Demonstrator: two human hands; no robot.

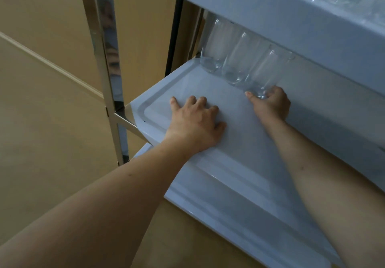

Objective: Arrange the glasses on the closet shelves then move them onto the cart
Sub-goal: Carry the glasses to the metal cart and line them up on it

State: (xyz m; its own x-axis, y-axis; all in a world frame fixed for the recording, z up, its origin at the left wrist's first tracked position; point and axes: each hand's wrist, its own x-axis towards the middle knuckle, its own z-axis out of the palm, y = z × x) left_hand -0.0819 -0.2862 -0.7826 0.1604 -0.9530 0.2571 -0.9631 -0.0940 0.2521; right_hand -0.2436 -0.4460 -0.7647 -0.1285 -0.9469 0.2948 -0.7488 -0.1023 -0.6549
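Head view: right hand [270, 105] grips the base of the nearest glass [268, 74] in a row along the middle cart shelf's [158, 101] back edge; left hand [195, 122] rests beside it, fingers loosely bent, holding nothing

Right hand [270, 104] around a glass [267, 71] on the cart's middle tray [158, 99], left hand [195, 122] flat beside.

Beige floor [41, 132] crossed by a pale strip [52, 65] — dim, soft light, perhaps daylight.

White middle shelf [208, 84] carries three glasses [239, 63].
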